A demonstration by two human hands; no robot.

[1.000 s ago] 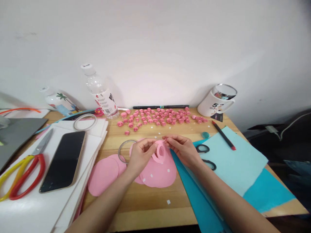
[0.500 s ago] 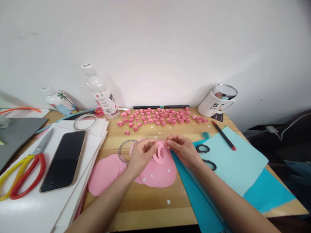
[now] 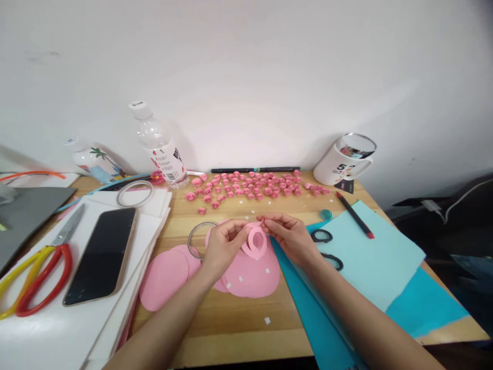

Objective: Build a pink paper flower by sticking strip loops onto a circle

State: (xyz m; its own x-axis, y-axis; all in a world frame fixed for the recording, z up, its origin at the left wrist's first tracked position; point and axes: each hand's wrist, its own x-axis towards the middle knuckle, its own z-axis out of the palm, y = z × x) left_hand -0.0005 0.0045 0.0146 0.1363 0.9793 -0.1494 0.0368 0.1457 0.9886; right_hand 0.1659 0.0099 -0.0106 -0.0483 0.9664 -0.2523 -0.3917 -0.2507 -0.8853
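A curled pink paper strip [image 3: 257,243] hangs in a loop between my hands, above the pink paper circles [image 3: 252,277]. My left hand [image 3: 225,244] pinches the strip's left side between thumb and fingers. With its fingertips closed, my right hand [image 3: 288,234] grips the strip's upper end, which looks tightly rolled there. A roll of tape [image 3: 189,241] lies partly behind my left hand. More pink circles [image 3: 164,280] overlap to the left of my left forearm. Black-handled scissors [image 3: 322,236] lie just right of my right hand, their blades hidden.
Several rolled pink paper roses [image 3: 239,191] spread along the back. A bottle [image 3: 165,149] and a mug [image 3: 342,159] stand by the wall. Left are a phone [image 3: 102,254] and red-yellow scissors [image 3: 46,267] on white paper; right, blue sheets [image 3: 377,262] and a red-tipped pen [image 3: 355,215].
The strip's loop has widened and turned slightly between my hands. My right fingertips have shifted a little left along its upper end. Everything else stays put.
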